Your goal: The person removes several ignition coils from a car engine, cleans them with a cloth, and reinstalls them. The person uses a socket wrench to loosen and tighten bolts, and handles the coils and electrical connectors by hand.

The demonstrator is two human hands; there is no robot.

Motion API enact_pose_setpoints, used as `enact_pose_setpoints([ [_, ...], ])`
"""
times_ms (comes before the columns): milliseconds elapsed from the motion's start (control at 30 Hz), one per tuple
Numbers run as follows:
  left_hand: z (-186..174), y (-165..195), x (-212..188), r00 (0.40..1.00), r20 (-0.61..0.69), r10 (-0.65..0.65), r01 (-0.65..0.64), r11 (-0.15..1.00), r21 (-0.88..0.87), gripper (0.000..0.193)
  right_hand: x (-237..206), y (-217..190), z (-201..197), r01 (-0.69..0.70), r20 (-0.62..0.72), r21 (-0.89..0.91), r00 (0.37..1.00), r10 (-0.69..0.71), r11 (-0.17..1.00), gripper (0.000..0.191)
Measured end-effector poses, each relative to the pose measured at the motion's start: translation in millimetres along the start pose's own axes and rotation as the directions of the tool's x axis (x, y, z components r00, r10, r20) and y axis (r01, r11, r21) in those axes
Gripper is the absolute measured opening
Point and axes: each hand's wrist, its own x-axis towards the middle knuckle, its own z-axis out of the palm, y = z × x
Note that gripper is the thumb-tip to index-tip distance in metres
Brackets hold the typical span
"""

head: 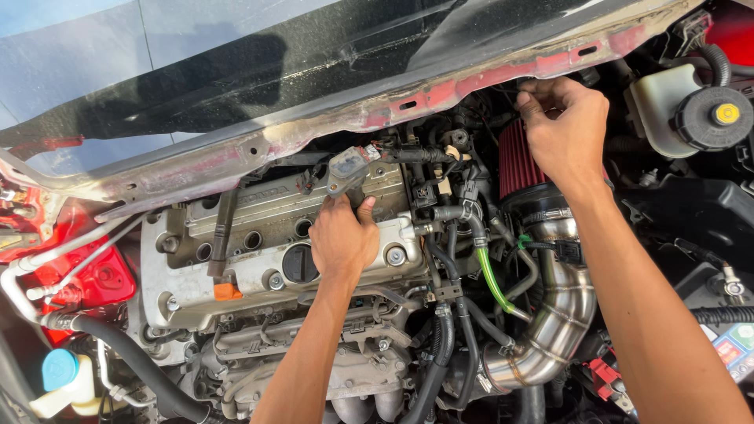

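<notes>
Gripping a grey plastic ignition coil [346,170] lifted clear of the silver aluminium valve cover [259,235], whose four coil wells are showing empty, the left hand [342,239] is working while the right hand [561,129] is pinching something unclear beside the red cone air filter [516,161].

Hoses [459,259] crowding gap beside intake pipe [561,306]

Bright daylight falls on a windscreen [157,71] above the red car's open engine bay [259,251].

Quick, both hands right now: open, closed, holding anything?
Left hand: closed on the grey ignition coil over the valve cover.
Right hand: fingers curled at the firewall edge behind the red air filter; contents cannot be told.
</notes>
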Motion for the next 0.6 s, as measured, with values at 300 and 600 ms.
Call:
enact_pose_setpoints([
  [300,1,2,-3,0.990,0.063,-0.123,0.116,0.987,0.108,0.052,-60,-15,-21,-0.113,0.170,0.211,0.982,0.077,0.971,0.014],
  [600,6,6,-8,0.999,-0.037,-0.011,0.016,0.993,0.119,0.051,-127,-57,-239,-0.024,-0.275,0.876,0.796,0.540,0.482,0.040],
])
